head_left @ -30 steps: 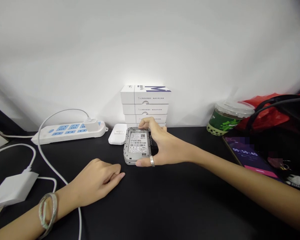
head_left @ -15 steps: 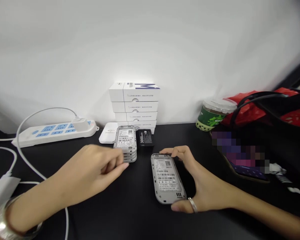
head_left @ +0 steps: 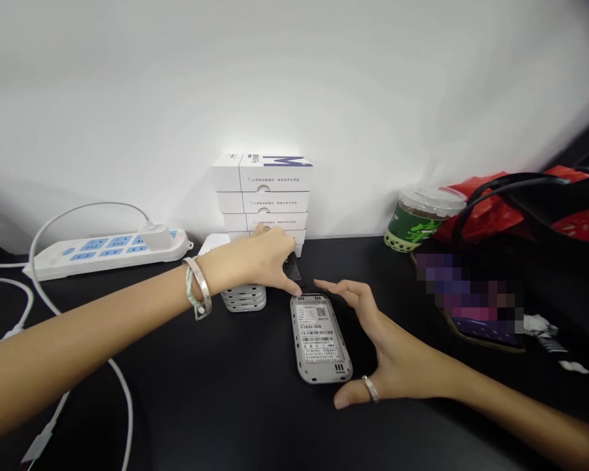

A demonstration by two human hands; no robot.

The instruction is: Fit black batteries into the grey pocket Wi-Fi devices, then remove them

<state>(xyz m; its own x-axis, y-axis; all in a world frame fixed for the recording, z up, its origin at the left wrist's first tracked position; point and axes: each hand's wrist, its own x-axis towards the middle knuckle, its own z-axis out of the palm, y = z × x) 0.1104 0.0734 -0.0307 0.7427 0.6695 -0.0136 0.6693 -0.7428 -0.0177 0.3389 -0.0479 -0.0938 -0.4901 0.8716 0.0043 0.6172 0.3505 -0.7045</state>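
The grey pocket router [head_left: 320, 339] lies flat, label up, on the black desk surface [head_left: 186, 405]. The right hand [head_left: 397, 360] spreads its fingers wide around the router, just clear of both ends. Beyond the router, the left hand [head_left: 255, 258] curves narrowly over a black battery [head_left: 291, 268]; grip cannot be determined. A stack of routers [head_left: 243, 299] sits beyond and left.
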